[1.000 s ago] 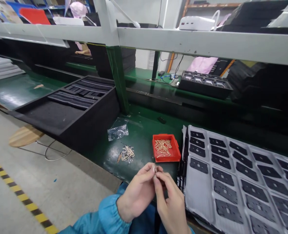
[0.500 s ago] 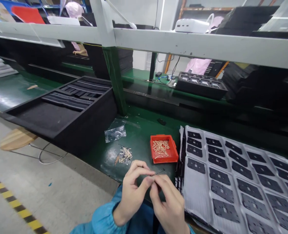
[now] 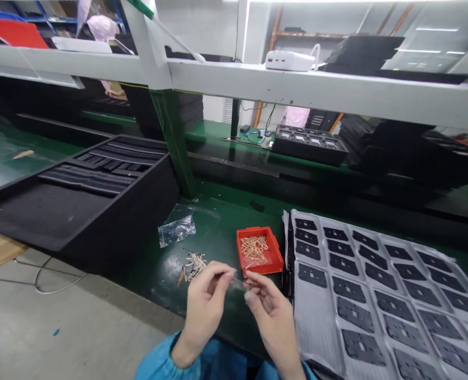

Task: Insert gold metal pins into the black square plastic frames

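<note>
My left hand [image 3: 207,305] and my right hand [image 3: 272,323] are raised close together over the green workbench [image 3: 214,232], just in front of a red plastic tray [image 3: 261,270] full of thin tan strips. My left fingertips pinch a thin dark sliver [image 3: 238,276], too small to identify. My right fingertips curl beside it, and I cannot tell whether they hold anything. A loose pile of tan strips [image 3: 193,266] lies left of my left hand. To my right is a large white sheet [image 3: 317,322] carrying rows of black perforated plates.
A clear plastic bag [image 3: 177,227] lies on the bench behind the loose strips. A black foam-lined tray [image 3: 79,203] stands at left, with a green post [image 3: 170,137] behind it. A grey shelf rail [image 3: 297,87] crosses above, and a black windowed tray [image 3: 309,146] sits beyond.
My hands have drawn slightly apart and lower. The whole view has shifted, so the bench items now appear further left and the red tray sits nearer my fingertips.
</note>
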Tool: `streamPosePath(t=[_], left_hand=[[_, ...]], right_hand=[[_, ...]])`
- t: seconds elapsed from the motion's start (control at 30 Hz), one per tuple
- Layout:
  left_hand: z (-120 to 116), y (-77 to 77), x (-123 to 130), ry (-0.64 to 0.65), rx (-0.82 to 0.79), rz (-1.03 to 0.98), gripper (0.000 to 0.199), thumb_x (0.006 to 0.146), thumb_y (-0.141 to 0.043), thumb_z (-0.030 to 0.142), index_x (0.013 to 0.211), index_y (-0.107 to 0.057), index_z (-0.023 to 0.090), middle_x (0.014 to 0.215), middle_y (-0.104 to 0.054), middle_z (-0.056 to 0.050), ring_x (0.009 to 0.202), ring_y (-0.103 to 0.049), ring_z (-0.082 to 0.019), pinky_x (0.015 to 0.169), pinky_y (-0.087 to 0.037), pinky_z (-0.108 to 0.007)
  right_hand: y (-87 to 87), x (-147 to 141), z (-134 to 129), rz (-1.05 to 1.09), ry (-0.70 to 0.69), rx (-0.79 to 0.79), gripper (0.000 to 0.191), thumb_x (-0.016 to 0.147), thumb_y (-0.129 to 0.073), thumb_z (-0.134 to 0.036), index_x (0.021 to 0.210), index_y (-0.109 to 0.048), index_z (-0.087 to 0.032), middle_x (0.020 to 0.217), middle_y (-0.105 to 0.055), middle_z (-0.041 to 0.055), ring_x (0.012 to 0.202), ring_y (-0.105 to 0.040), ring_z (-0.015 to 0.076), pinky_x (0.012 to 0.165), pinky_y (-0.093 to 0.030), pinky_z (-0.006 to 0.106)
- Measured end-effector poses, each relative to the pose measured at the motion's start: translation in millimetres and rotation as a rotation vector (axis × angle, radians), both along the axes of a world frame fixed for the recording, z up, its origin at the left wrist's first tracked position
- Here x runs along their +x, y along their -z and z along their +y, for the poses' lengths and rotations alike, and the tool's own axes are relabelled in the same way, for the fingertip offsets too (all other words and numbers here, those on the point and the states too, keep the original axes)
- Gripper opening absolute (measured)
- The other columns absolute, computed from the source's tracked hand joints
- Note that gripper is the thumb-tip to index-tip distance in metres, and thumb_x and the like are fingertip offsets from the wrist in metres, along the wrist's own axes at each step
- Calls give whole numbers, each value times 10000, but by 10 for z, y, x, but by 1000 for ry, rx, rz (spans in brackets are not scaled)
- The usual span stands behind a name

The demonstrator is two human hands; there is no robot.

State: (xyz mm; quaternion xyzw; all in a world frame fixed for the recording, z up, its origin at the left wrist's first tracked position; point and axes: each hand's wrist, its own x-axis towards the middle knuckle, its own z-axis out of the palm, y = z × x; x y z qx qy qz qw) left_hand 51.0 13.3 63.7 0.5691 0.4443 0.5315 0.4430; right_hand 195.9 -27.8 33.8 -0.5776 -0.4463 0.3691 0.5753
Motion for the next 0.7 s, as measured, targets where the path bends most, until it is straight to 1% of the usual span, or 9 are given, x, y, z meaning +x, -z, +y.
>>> streamPosePath(t=[0.1, 0.17, 0.2, 0.3, 0.33, 0.43, 0.5, 0.6, 0.7], left_hand=[[-18, 17, 38, 154, -28, 13, 135, 971, -642, 291, 930, -750, 220, 856, -732, -42, 779, -706, -193, 712, -578, -271], [80, 1, 108, 207, -4, 80, 161, 1003, -603, 292, 1086, -719, 218, 964, -746, -62, 875, -722, -208, 789, -589, -298], [161, -16, 196, 230, 53, 186, 188, 1026, -565, 283, 1147, -689, 209, 1028, -741, -78, 937, -718, -214, 838, -586, -316], [441, -57, 741, 375, 359, 703, 164, 1050, -530, 260, 1126, -651, 180, 1157, -692, -112, 1108, -644, -231, 974, -533, -372], [517, -52, 992, 455, 432, 804, 134, 1014, -615, 284, 1089, -660, 183, 1182, -680, -110, 1148, -614, -249, 998, -513, -393], [620, 40, 1689, 586, 519, 954, 311, 824, -850, 319, 1014, -662, 159, 1193, -647, -151, 1155, -572, -330, 954, -497, -476], [597, 135, 1943, 596, 535, 1037, 396, 767, -891, 284, 1031, -642, 125, 1160, -628, -187, 1126, -562, -364, 918, -484, -515], [512, 254, 1968, 575, 567, 1103, 405, 823, -830, 248, 1133, -604, 120, 1227, -587, -202, 1158, -534, -372, 918, -460, -522], [456, 308, 1835, 561, 593, 1127, 332, 898, -748, 249, 1170, -590, 144, 1329, -548, -202, 1216, -497, -366, 942, -439, -520]], right_hand=[[-103, -44, -92, 38, 116, 1, 327, 915, -701, -492, 848, -748, -175, 686, -726, 28, 556, -644, 120, 564, -556, 208], [-143, 32, -170, 44, 209, 20, 334, 906, -714, -495, 816, -735, -174, 627, -691, 12, 510, -609, 110, 525, -531, 197], [-154, 92, -224, 56, 262, 34, 328, 895, -731, -494, 828, -736, -173, 634, -695, 15, 514, -614, 113, 527, -535, 200], [-157, 286, -453, 95, 419, 98, 296, 876, -769, -467, 837, -735, -176, 654, -705, 25, 513, -612, 113, 520, -536, 207], [-151, 341, -544, 99, 444, 128, 281, 875, -776, -452, 825, -734, -179, 653, -701, 26, 511, -608, 113, 509, -529, 210], [-120, 481, -817, 71, 489, 218, 263, 856, -798, -432, 776, -730, -191, 638, -680, 28, 496, -596, 134, 457, -499, 242], [-98, 575, -970, 41, 590, 254, 265, 836, -814, -443, 771, -731, -200, 637, -678, 33, 484, -597, 157, 431, -482, 274], [-100, 735, -1103, 34, 786, 275, 271, 806, -847, -440, 803, -734, -194, 641, -690, 27, 471, -594, 150, 426, -469, 273], [-170, 865, -1099, 81, 850, 291, 330, 756, -888, -457, 778, -721, -174, 627, -691, 11, 476, -589, 118, 446, -469, 239]])
